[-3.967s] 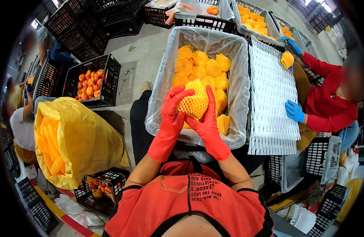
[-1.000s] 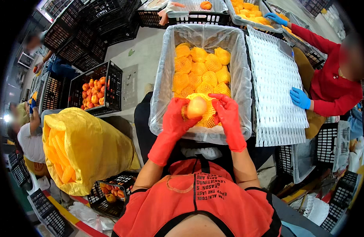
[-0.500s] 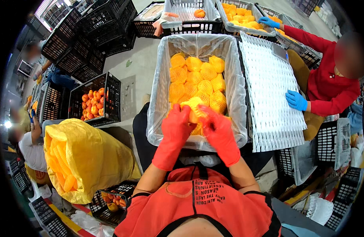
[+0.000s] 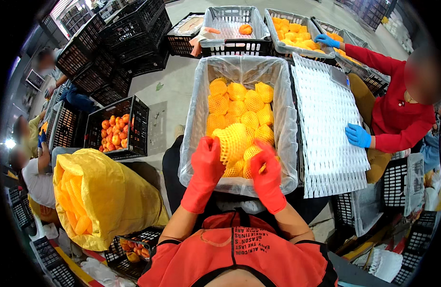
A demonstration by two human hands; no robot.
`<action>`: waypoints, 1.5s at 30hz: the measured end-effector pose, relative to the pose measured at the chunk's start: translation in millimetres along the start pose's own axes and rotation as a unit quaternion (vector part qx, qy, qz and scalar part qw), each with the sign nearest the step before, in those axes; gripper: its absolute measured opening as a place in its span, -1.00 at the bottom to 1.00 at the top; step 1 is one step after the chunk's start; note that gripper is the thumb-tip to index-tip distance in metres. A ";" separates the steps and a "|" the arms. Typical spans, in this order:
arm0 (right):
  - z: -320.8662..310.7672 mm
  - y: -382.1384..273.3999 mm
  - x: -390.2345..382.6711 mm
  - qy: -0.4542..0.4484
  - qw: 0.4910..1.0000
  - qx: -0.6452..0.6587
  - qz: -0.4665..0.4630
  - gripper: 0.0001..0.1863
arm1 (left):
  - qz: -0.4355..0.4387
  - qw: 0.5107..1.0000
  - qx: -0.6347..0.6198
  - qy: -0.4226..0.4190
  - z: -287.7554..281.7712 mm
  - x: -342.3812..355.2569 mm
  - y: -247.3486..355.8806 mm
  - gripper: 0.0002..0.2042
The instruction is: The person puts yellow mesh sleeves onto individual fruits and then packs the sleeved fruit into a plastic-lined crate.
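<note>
In red gloves, both my hands are over a crate lined with clear plastic. My left hand is closed on the edge of a yellow foam fruit net, which bulges out to its right. Whether a fruit sits inside that net cannot be seen. Apart from the net, my right hand has its fingers curled together; a small orange-yellow bit shows at them, too little to name. Beneath and beyond lie several fruits in yellow foam nets, packed close together in the crate.
White foam sheets lie right of the crate, under a co-worker's blue-gloved hand. A yellow sack of foam nets stands at left, near a black crate of orange fruit. Behind is a lined crate holding one fruit.
My hands were together at the netted bundle. Now they are apart: the left has the net at the left, while the right has come off it and moved slightly nearer me.
</note>
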State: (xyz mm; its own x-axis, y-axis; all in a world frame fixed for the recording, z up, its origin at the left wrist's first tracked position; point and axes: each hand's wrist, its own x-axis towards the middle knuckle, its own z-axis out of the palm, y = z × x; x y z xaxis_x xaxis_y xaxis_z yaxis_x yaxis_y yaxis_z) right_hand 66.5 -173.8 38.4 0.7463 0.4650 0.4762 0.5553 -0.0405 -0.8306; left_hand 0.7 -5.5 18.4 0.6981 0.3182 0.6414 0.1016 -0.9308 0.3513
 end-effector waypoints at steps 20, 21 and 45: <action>-46.1 56.2 40.2 0.140 0.747 0.564 0.323 -0.51 | -0.015 0.899 -0.420 -0.127 -6.5 13.0 24.1 -0.68; -68.6 72.8 52.1 0.185 0.803 0.502 0.262 -0.54 | -0.003 0.941 -0.314 -0.125 -9.3 11.7 18.7 -0.66; 36.5 236.8 264.3 -0.441 0.547 -0.711 -0.020 -0.33 | -0.020 0.970 -0.060 -0.236 -19.8 -35.0 -40.3 -0.63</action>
State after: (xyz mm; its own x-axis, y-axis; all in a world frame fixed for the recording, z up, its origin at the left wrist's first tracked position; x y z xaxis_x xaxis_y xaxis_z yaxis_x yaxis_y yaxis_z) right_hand 381.9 -28.2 -43.0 0.6040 0.7110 -0.3600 0.7569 -0.3703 0.5385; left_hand -41.9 24.5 -4.7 0.9449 0.2091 0.2520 0.0717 -0.8831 0.4637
